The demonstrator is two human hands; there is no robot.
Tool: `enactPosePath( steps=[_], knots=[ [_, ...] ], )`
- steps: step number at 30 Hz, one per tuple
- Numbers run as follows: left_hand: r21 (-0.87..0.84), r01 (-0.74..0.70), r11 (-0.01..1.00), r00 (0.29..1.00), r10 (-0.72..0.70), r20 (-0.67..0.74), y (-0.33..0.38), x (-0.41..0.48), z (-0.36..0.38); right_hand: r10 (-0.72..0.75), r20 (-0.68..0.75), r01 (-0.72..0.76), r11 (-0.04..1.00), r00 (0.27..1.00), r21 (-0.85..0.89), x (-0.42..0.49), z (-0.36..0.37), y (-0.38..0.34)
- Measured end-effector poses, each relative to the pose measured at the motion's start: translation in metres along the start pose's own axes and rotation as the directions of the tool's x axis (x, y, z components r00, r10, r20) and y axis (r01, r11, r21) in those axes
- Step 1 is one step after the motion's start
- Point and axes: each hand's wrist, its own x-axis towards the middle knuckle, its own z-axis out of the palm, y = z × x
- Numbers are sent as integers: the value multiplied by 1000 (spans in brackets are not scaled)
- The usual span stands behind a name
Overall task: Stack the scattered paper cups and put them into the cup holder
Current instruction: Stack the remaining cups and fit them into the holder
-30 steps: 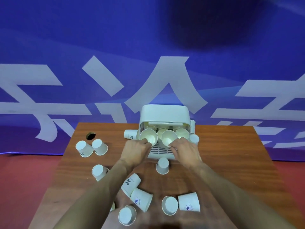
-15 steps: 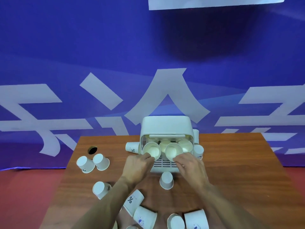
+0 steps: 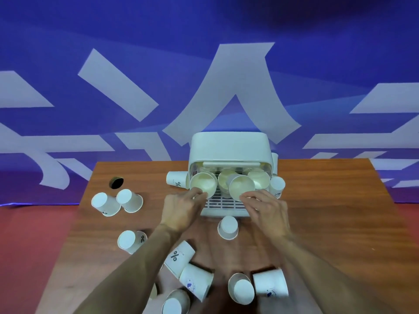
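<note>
Head view. Shows a white cup holder at upper centre of frame, standing at the far edge of a wooden worktop with its front opening toward the camera. Holds several paper cups lying on their sides, mouths toward the camera. Shows the left hand just left of centre, fingertips pinching the lower rim of the left cup in the opening. Shows the right hand just right of centre, fingers curled, gripping the lower rim of the right cup in the same opening. Locates an upturned cup just in front of the holder, between the two forearms. Locates a side cup lying against the holder's left wall and a corner cup at its right front corner. Locates a pair of cups at middle left, near a round hole in the worktop. Locates a loose cluster of cups at bottom centre, partly under the forearms. Backs onto a blue banner.
</note>
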Motion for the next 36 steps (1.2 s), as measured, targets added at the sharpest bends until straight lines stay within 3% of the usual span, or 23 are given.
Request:
enactPosePath(
  steps=[9,15,28,36],
  knots=[
    [34,-43,999,999,43,0,-10,6,17,-41,-19,40,998,999,-56,12,11,5],
    [47,-29,998,996,25,91,-14,8,29,-30,5,30,997,1000,-70,17,20,1],
    [-43,-81,996,983,87,159,-17,13,42,-22,30,22,1000,999,-10,15,30,-4],
    [-15,-61,998,969,63,238,-21,19,47,45,153,-54,997,987,57,25,28,-4]
  ],
)
